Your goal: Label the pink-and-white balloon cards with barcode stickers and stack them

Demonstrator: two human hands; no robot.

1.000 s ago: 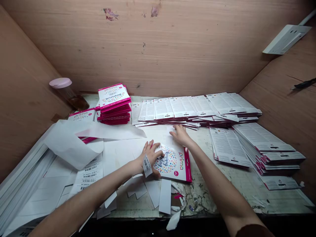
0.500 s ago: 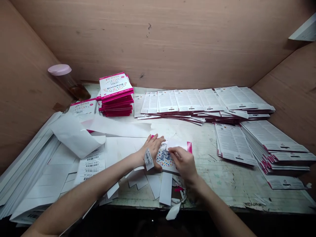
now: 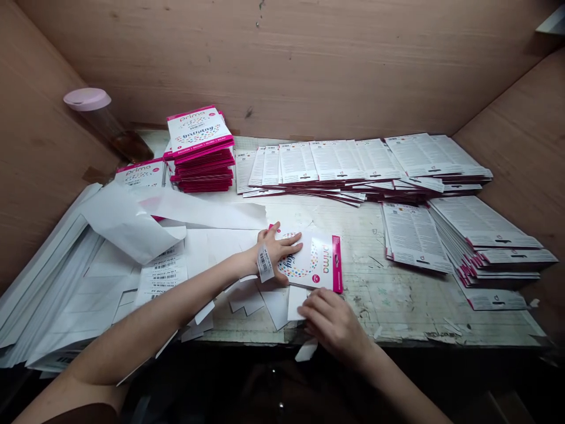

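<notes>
My left hand (image 3: pixel 276 252) lies flat, fingers spread, on a white and pink "prima" balloon card (image 3: pixel 315 262) in the middle of the table. A small barcode sticker (image 3: pixel 265 263) clings to the back of that hand near the wrist. My right hand (image 3: pixel 333 321) is at the table's front edge, just below the card, fingers curled down on a white paper strip (image 3: pixel 295 302); whether it grips the strip is unclear.
A stack of pink cards (image 3: pixel 200 150) stands at the back left beside a pink-lidded jar (image 3: pixel 95 115). Fanned rows of face-down cards (image 3: pixel 353 168) run along the back and right (image 3: pixel 477 235). Barcode label sheets (image 3: pixel 163 274) and loose backing paper (image 3: pixel 128 221) lie left. Plywood walls enclose the table.
My right hand went from the far edge of the card to the table's front edge. The card now lies uncovered except under my left hand. The view tilted down.
</notes>
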